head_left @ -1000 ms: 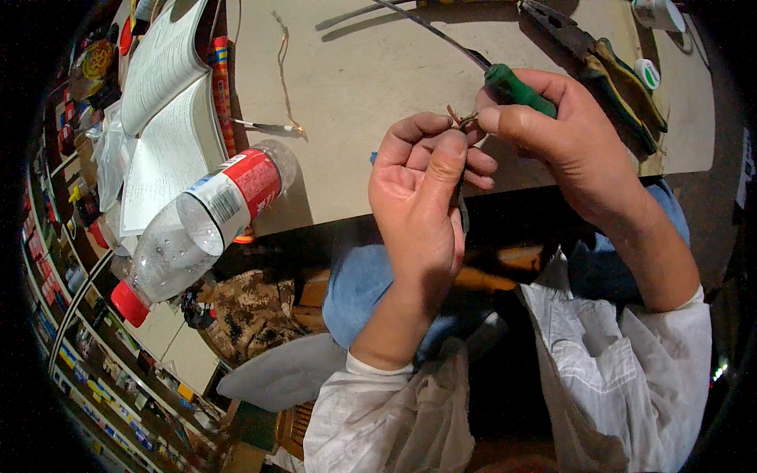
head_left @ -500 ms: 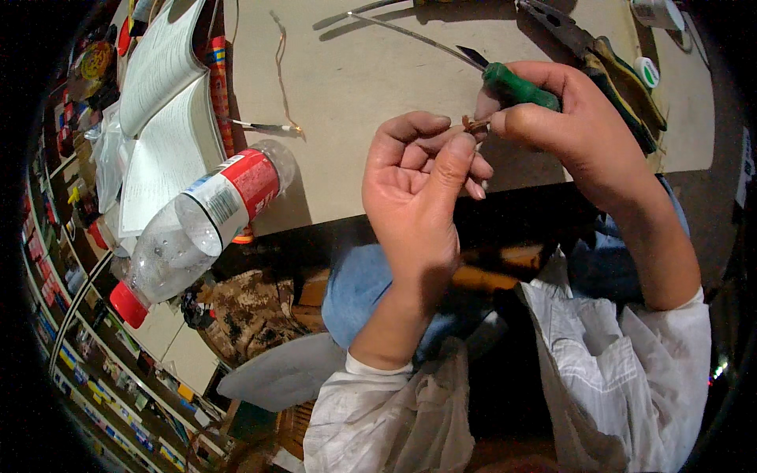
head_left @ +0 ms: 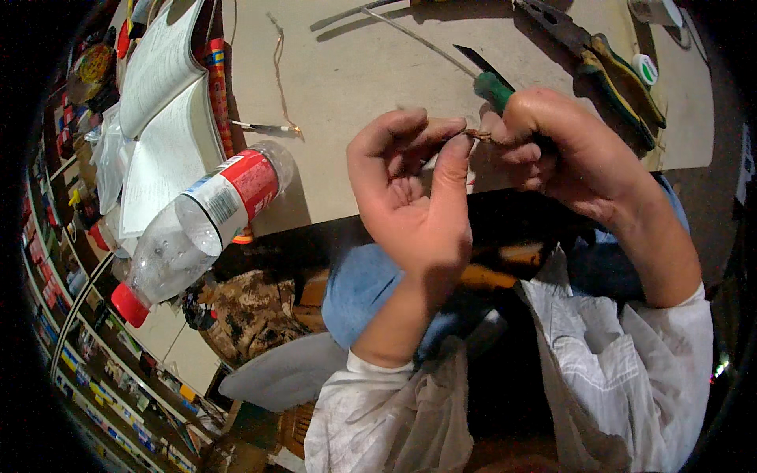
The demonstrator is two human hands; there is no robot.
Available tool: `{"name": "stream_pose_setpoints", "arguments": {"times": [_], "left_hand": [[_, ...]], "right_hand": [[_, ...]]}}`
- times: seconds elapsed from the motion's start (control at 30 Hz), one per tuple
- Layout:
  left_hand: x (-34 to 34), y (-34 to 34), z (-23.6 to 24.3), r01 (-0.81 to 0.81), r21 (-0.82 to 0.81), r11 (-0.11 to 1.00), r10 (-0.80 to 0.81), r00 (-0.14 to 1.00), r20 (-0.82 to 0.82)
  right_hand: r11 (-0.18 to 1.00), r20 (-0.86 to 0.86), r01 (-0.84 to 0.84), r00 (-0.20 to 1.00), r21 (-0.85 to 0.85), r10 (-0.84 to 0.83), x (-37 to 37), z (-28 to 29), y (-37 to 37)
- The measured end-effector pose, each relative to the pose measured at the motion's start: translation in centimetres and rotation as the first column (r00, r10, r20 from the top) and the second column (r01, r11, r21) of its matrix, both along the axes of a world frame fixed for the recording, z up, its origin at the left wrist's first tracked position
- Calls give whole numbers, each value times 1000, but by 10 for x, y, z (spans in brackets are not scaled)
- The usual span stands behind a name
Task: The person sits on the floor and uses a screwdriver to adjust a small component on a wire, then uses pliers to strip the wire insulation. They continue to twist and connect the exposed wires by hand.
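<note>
Currently, both hands are working at a short piece of bare copper wire (head_left: 478,136), which is sitting between the fingertips over the tabletop (head_left: 355,79). The left hand (head_left: 418,181) is pinching one end between thumb and forefinger, its other fingers curling loosely; the right hand (head_left: 564,150) is closing its fingertips on the other end and also appears to be holding a green-handled screwdriver (head_left: 493,89), whose handle is disappearing behind the knuckles. As for progress, the copper is showing bare and seems to be winding around itself like cord, so the baring and at least some twisting are looking done; nothing is covering the visible stretch, so it is looking unfinished. How tight the twist is, and what is running on from it, the fingers are hiding. Off to the left, a loose copper strand (head_left: 277,57) is lying untouched, its lower end meeting a white-and-black insulated piece (head_left: 264,127). Pliers (head_left: 587,49) are resting beyond the right hand, in nobody's grip, while a clear bottle (head_left: 177,251) with a red cap is showing beside an open book (head_left: 169,150).
</note>
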State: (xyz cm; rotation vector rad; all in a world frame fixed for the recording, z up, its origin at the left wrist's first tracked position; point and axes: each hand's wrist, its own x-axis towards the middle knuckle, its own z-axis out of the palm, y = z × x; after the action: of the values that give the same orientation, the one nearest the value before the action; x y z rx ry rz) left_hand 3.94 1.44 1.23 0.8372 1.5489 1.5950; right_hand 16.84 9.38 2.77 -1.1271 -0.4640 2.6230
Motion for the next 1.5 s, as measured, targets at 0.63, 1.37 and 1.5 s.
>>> {"name": "stream_pose_setpoints", "arguments": {"times": [0.63, 1.37, 1.5], "left_hand": [[1, -2, 15, 10, -91, 996, 2, 991, 134], [-1, 2, 17, -43, -95, 995, 59, 983, 176], [1, 3, 20, -51, -99, 994, 63, 990, 123]], "right_hand": [[991, 18, 45, 999, 126, -47, -7, 8, -8], [841, 255, -31, 958, 541, -129, -10, 10, -15], [884, 268, -114, 963, 453, -12, -6, 15, -8]]}}
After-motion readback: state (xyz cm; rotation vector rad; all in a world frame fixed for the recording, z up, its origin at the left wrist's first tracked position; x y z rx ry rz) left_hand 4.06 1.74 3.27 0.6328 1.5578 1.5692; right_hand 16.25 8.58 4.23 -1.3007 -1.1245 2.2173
